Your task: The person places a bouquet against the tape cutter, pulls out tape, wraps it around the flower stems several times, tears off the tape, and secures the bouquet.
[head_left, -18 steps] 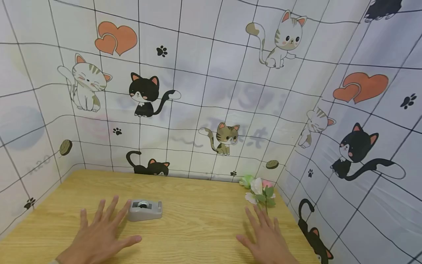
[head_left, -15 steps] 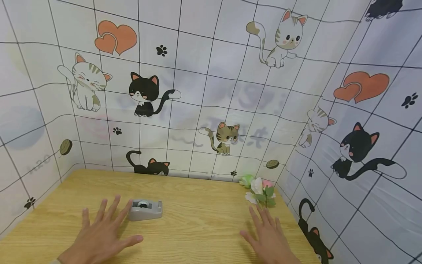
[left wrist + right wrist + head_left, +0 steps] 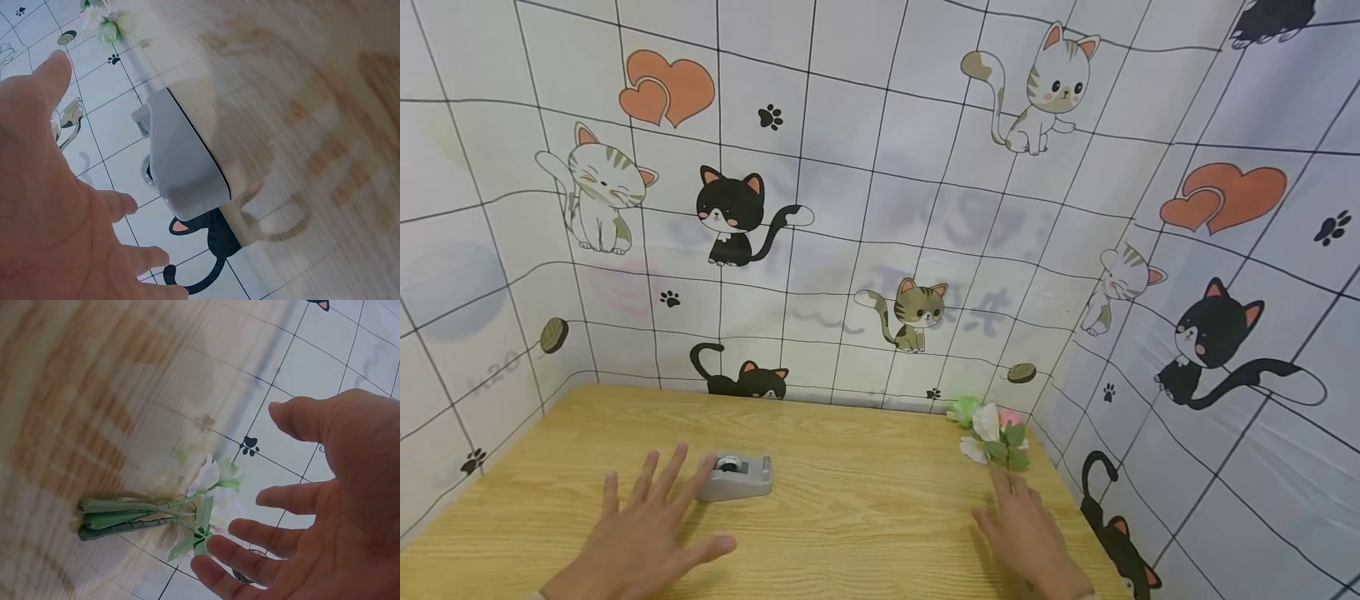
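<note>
My left hand (image 3: 643,533) is spread, with the index fingertip overlapping the near-left end of a grey tape dispenser (image 3: 741,483) in the head view. In the left wrist view, the dispenser (image 3: 184,162) stands on the tabletop beside the fingers, and the palm holds nothing. At the right, my right hand (image 3: 1026,529) hovers over the stems of artificial flowers (image 3: 987,425) in green, white and pink. Its thumb and fingers are apart in the right wrist view, with the green stems (image 3: 128,519) lying free on the table, untouched.
The wood-grain tabletop (image 3: 850,508) spreads between the two hands. White sheeting (image 3: 842,192) with a black grid, cats and hearts rises behind the table, and a similar sheet (image 3: 1247,333) closes in along the right edge.
Both hands have shifted to the right. The right hand's fingers look closer together and more bent over the flower stems; the left index fingertip overlaps more of the dispenser. Flowers and dispenser stay put.
</note>
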Motion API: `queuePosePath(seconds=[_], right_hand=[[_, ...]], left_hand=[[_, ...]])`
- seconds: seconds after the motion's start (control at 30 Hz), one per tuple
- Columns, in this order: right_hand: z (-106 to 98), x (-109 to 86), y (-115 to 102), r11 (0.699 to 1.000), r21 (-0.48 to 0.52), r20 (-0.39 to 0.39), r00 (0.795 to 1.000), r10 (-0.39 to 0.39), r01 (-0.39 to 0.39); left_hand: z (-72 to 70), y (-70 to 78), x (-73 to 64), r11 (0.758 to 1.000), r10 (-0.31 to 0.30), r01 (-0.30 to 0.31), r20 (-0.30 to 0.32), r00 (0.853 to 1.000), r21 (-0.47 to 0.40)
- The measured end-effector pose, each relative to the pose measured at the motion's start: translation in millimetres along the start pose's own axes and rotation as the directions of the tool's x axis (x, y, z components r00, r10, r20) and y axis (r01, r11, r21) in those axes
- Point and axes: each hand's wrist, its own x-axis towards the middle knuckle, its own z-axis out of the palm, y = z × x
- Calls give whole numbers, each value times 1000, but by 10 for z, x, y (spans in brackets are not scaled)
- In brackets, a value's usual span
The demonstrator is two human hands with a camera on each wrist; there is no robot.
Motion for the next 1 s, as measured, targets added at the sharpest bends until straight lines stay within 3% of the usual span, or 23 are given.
queuePosePath(seconds=[0.47, 0.77, 1.0], right_hand=[[-34, 123, 134, 982, 65, 86, 982, 171, -176], [11, 110, 227, 989, 74, 39, 991, 129, -131], [18, 102, 261, 984, 79, 42, 986, 159, -162]], left_hand=[[44, 207, 47, 999, 34, -34, -2, 999, 22], [91, 282, 53, 999, 36, -36, 13, 999, 28], [108, 342, 44, 998, 63, -63, 10, 998, 25]])
